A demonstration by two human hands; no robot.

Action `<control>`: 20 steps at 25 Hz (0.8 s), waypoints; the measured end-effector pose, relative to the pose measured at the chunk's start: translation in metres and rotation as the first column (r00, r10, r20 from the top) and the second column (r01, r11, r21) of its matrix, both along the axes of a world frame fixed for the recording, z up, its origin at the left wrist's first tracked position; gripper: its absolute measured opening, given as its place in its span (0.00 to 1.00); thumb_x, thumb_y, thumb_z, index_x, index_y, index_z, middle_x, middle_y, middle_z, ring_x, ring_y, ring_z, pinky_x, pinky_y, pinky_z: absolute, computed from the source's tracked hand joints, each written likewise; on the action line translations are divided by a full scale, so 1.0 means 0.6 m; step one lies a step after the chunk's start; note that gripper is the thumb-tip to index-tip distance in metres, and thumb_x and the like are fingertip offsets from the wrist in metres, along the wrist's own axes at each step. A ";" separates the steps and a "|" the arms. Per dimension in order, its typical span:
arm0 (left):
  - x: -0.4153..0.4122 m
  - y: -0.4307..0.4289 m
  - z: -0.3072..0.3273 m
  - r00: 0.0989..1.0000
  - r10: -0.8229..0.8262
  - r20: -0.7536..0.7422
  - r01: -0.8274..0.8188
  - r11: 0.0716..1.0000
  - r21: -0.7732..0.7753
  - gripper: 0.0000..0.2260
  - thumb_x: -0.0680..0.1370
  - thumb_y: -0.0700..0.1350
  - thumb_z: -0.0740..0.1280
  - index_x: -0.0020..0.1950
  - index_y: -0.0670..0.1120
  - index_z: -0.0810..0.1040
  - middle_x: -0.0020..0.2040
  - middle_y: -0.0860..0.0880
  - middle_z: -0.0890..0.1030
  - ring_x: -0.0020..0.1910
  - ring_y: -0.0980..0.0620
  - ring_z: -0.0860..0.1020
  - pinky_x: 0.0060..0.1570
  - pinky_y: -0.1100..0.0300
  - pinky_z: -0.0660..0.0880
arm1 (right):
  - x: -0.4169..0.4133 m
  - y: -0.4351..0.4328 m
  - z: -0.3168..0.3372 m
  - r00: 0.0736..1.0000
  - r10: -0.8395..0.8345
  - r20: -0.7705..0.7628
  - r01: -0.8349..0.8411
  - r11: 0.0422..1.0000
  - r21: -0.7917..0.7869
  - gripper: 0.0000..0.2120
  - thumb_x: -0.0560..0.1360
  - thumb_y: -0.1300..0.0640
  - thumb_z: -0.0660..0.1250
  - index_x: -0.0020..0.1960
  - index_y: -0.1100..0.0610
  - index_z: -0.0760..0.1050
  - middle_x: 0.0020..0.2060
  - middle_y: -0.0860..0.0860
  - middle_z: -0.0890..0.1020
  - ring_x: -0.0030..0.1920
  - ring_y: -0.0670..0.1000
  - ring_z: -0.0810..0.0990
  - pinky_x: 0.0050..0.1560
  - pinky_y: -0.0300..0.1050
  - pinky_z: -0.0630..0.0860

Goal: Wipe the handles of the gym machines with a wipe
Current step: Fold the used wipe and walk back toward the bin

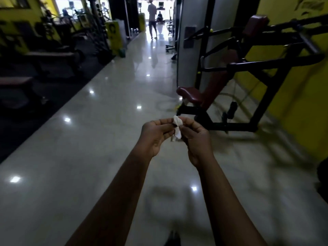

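Here both hands (156,134) (196,139) pinch the crumpled wipe (177,127) hanging vertically.

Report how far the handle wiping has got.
Done: no handle shows as wiped; the picture cannot settle that. In hand: the left hand and right hand both pinch a crumpled white wipe, held over the floor and touching no machine. Left: the black handles of the red-padded machine on the right, and the dim machines on the left.
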State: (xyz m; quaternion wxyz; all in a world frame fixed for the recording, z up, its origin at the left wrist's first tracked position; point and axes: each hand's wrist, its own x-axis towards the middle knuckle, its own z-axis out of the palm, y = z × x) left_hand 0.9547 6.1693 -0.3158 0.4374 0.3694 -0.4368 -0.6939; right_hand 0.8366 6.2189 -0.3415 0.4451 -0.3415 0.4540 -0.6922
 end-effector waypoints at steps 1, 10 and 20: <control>0.015 -0.037 -0.009 1.000 0.029 -0.012 -0.029 1.000 0.000 0.07 0.75 0.30 0.66 0.48 0.37 0.81 0.40 0.43 0.85 0.41 0.50 0.84 0.41 0.63 0.80 | 0.012 -0.042 -0.007 0.999 0.034 0.007 -0.034 0.999 0.008 0.11 0.76 0.68 0.63 0.56 0.62 0.79 0.48 0.57 0.85 0.48 0.53 0.83 0.49 0.46 0.79; 0.049 -0.442 -0.020 0.963 0.261 0.061 -0.264 0.963 0.046 0.07 0.74 0.30 0.66 0.49 0.36 0.81 0.38 0.44 0.85 0.38 0.51 0.84 0.43 0.63 0.81 | 0.039 -0.488 -0.013 0.968 0.246 0.047 -0.249 0.967 0.051 0.09 0.77 0.66 0.65 0.56 0.64 0.79 0.47 0.60 0.84 0.47 0.56 0.83 0.51 0.49 0.80; 0.055 -0.865 -0.053 0.933 0.342 0.113 -0.348 0.937 0.033 0.10 0.73 0.27 0.66 0.45 0.40 0.82 0.35 0.46 0.85 0.36 0.52 0.84 0.39 0.64 0.80 | 0.032 -0.941 -0.061 0.931 0.363 0.032 -0.364 0.926 0.101 0.11 0.77 0.67 0.64 0.57 0.65 0.78 0.50 0.61 0.84 0.49 0.58 0.83 0.54 0.51 0.79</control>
